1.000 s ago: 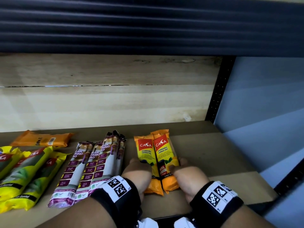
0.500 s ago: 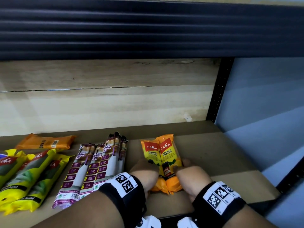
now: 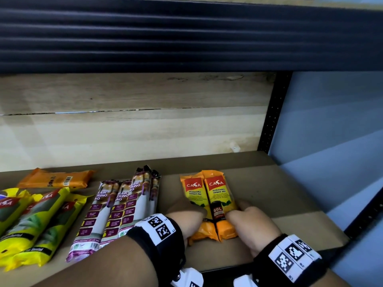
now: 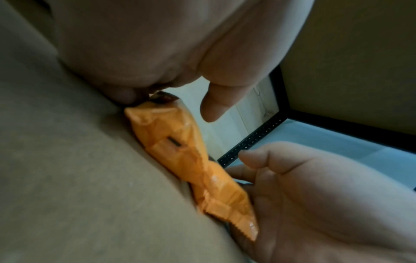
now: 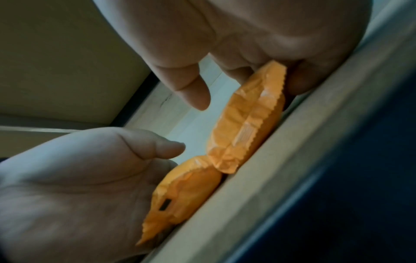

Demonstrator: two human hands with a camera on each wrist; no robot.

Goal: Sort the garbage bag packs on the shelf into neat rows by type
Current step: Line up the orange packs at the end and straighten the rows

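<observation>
Two orange CASA garbage bag packs, the left one point(image 3: 193, 193) and the right one point(image 3: 219, 193), lie side by side on the brown shelf board point(image 3: 269, 193). My left hand point(image 3: 186, 216) presses against the left pack's outer side near its front end. My right hand point(image 3: 246, 218) presses the right pack's outer side. In the left wrist view my left hand's fingers point(image 4: 126, 96) touch the orange pack point(image 4: 180, 151) and the thumb hangs free above it. In the right wrist view my right hand's fingers point(image 5: 294, 83) touch the pack point(image 5: 245, 128), the thumb apart.
Several purple drawstring bag packs point(image 3: 116, 210) lie in a row left of the orange pair. Yellow-green packs point(image 3: 35, 220) lie further left. One orange pack point(image 3: 53, 180) lies crosswise at the back left. A black upright post point(image 3: 273, 112) and the upper shelf beam point(image 3: 186, 38) bound the space.
Both hands have slid the orange pair a little to the right, widening the gap to the purple packs. The two packs' far ends now sit closer to level.
</observation>
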